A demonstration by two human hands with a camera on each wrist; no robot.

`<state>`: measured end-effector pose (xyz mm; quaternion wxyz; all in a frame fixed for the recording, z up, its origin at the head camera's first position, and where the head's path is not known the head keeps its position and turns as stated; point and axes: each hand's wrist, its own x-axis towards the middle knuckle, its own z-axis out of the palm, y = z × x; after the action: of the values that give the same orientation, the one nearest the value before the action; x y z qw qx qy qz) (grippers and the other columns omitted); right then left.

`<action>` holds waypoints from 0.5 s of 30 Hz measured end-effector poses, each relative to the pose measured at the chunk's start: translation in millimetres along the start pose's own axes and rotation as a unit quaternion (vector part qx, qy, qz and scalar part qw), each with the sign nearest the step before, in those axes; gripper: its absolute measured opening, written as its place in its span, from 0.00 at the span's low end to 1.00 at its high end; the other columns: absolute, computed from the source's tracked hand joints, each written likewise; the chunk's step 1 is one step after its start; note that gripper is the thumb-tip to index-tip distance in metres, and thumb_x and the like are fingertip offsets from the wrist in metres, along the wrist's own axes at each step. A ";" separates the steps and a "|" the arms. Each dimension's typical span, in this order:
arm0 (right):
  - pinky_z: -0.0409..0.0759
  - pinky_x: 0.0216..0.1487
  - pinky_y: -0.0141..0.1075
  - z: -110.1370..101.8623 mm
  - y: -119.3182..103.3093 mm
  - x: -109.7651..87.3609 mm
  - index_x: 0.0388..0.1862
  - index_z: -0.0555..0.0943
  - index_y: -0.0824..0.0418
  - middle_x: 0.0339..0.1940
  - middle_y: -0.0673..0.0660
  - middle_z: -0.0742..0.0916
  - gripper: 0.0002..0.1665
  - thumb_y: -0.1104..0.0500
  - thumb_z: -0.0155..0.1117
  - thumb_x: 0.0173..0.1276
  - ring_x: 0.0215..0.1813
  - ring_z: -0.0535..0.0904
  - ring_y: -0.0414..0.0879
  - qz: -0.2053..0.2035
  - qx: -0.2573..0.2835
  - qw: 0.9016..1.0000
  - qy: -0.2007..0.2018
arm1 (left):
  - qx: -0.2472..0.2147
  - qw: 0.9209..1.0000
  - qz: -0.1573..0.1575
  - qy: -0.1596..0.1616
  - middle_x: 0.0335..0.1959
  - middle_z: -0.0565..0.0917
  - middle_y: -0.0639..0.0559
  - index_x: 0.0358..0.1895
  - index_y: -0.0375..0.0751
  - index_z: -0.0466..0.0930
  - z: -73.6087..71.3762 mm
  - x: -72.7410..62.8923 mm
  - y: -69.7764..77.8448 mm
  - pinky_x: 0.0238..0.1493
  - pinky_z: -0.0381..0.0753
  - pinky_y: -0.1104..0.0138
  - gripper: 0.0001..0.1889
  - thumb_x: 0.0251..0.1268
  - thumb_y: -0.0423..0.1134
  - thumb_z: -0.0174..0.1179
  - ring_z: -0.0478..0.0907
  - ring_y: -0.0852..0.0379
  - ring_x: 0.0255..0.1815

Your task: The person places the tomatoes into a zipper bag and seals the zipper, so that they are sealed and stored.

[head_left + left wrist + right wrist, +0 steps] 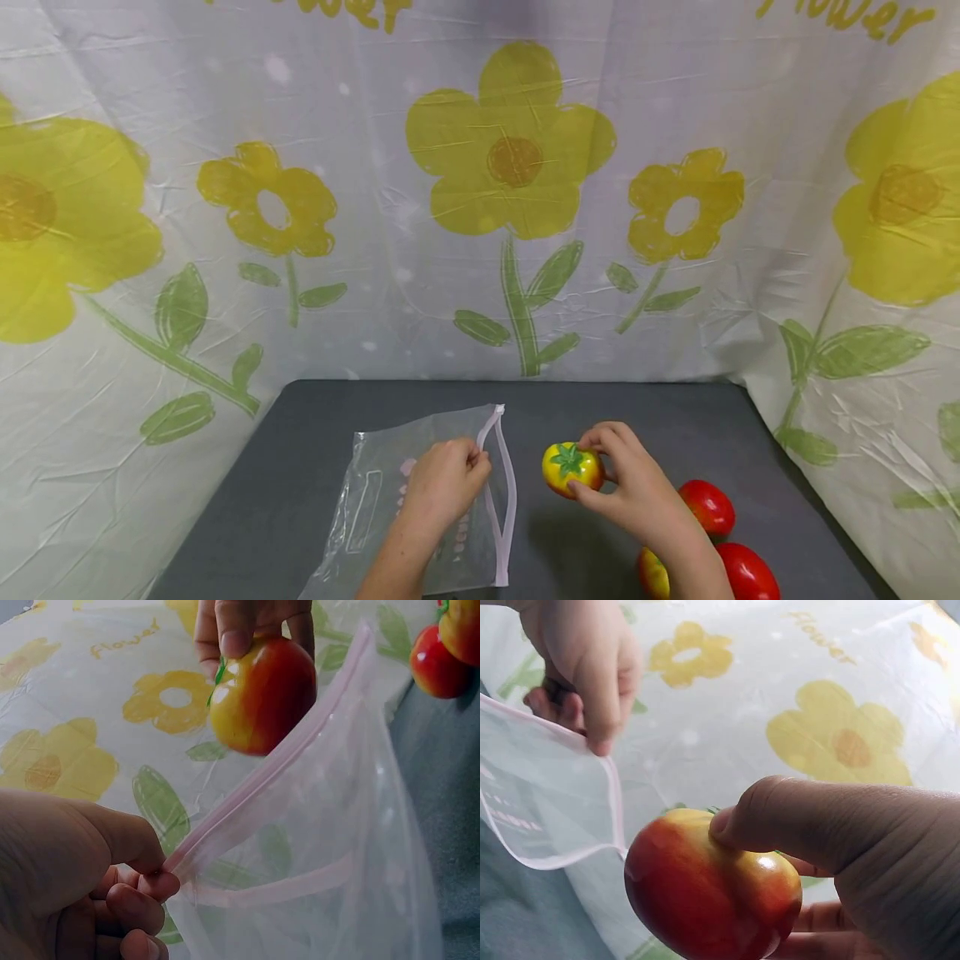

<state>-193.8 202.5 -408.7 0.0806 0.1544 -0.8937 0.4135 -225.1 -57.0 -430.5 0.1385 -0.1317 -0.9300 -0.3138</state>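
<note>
My left hand (446, 482) pinches the edge of a clear plastic zip bag (378, 521) between thumb and forefinger. The bag's pink zip rim (259, 776) gapes apart, its mouth facing right. In my right hand (633, 479) is a glossy red-and-yellow tomato (561, 481) with a green leafy top, gripped by thumb and fingers. It hangs above the table, just right of the bag mouth and apart from it. From the right wrist view, the thumb presses near the top of the tomato (705, 892), with other fingers partly hidden behind it.
To the right, partly behind my right forearm, lie a red fruit (708, 507), another red one (746, 573) and a yellow-red one (655, 575). The dark grey table (615, 400) ends at a flower-printed cloth (390, 292) hanging behind and at both sides.
</note>
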 end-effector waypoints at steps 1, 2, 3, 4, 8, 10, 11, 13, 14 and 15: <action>0.84 0.49 0.42 2.5 -0.3 0.4 0.49 0.77 0.53 0.54 0.51 0.77 0.25 0.61 0.81 0.57 0.55 0.77 0.50 -0.005 -0.001 1.000 0.000 | 0.002 1.000 -0.001 0.000 0.13 0.65 0.61 0.17 0.49 0.69 -0.1 0.2 0.3 0.18 0.61 0.67 0.17 0.64 0.37 0.61 0.62 0.62 0.15; 0.85 0.49 0.42 4.9 -0.6 1.0 0.49 0.77 0.53 0.53 0.51 0.77 0.25 0.62 0.81 0.57 0.55 0.77 0.50 -0.010 0.000 1.000 -0.001 | 0.002 1.000 -0.001 -0.001 0.13 0.65 0.61 0.17 0.49 0.69 0.0 0.3 0.4 0.18 0.61 0.67 0.17 0.64 0.37 0.61 0.62 0.62 0.15; 0.85 0.49 0.41 7.4 -1.0 1.6 0.50 0.77 0.53 0.52 0.50 0.77 0.26 0.63 0.81 0.56 0.54 0.77 0.50 -0.015 -0.001 1.000 -0.002 | 0.003 1.000 -0.002 -0.001 0.13 0.65 0.61 0.17 0.49 0.69 0.1 0.4 0.5 0.19 0.61 0.67 0.17 0.64 0.37 0.60 0.62 0.62 0.15; 0.85 0.49 0.40 10.0 -1.1 2.3 0.51 0.77 0.53 0.52 0.50 0.77 0.27 0.63 0.81 0.56 0.54 0.77 0.49 -0.021 -0.002 1.000 -0.003 | 0.004 1.000 -0.004 -0.002 0.13 0.66 0.61 0.17 0.49 0.69 0.3 0.6 0.6 0.19 0.62 0.67 0.17 0.64 0.37 0.61 0.63 0.62 0.15; 0.85 0.48 0.39 21.9 -1.0 5.9 0.54 0.76 0.54 0.52 0.50 0.78 0.31 0.63 0.82 0.55 0.52 0.78 0.48 -0.043 -0.008 0.999 -0.009 | 0.006 1.000 -0.013 -0.008 0.13 0.66 0.60 0.17 0.49 0.69 0.9 0.5 1.3 0.19 0.62 0.67 0.17 0.64 0.38 0.61 0.63 0.61 0.15; 0.85 0.48 0.39 28.1 -1.2 7.5 0.55 0.76 0.54 0.51 0.49 0.78 0.31 0.61 0.82 0.55 0.51 0.79 0.47 -0.046 -0.011 0.999 -0.016 | 0.009 1.000 -0.015 -0.011 0.13 0.65 0.60 0.17 0.49 0.69 1.1 0.2 1.8 0.19 0.62 0.67 0.17 0.64 0.38 0.61 0.64 0.61 0.15; 0.85 0.49 0.40 31.2 -1.2 8.3 0.55 0.76 0.54 0.51 0.49 0.79 0.30 0.60 0.82 0.55 0.51 0.79 0.47 -0.047 -0.012 0.999 -0.021 | 0.010 1.000 -0.015 -0.012 0.13 0.65 0.60 0.17 0.49 0.69 1.3 0.0 2.1 0.19 0.62 0.67 0.17 0.64 0.38 0.61 0.63 0.61 0.15; 0.85 0.49 0.41 37.1 -1.3 9.5 0.54 0.76 0.54 0.50 0.48 0.79 0.30 0.59 0.82 0.56 0.50 0.79 0.45 -0.046 -0.015 0.998 -0.027 | 0.013 1.000 -0.013 -0.010 0.13 0.65 0.60 0.17 0.49 0.68 1.7 -0.1 2.5 0.19 0.62 0.67 0.18 0.64 0.38 0.61 0.63 0.61 0.15; 0.85 0.49 0.42 40.0 -1.2 10.0 0.54 0.76 0.54 0.50 0.48 0.79 0.29 0.59 0.82 0.56 0.49 0.79 0.45 -0.049 -0.018 0.998 -0.029 | 0.013 1.000 -0.012 -0.010 0.13 0.65 0.60 0.17 0.49 0.68 1.8 -0.2 2.7 0.18 0.61 0.67 0.18 0.64 0.38 0.61 0.63 0.61 0.15; 0.84 0.50 0.42 42.7 -1.0 10.4 0.54 0.76 0.53 0.50 0.47 0.79 0.29 0.58 0.82 0.57 0.48 0.78 0.44 -0.052 -0.023 0.998 -0.029 | 0.013 1.000 -0.011 -0.010 0.13 0.65 0.60 0.17 0.49 0.68 1.9 -0.3 2.8 0.18 0.61 0.67 0.18 0.64 0.38 0.61 0.63 0.62 0.14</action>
<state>-203.9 167.0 -432.7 0.0792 0.2109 -0.8956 0.3837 -224.2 -53.7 -430.6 0.1275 -0.1224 -0.9367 -0.3021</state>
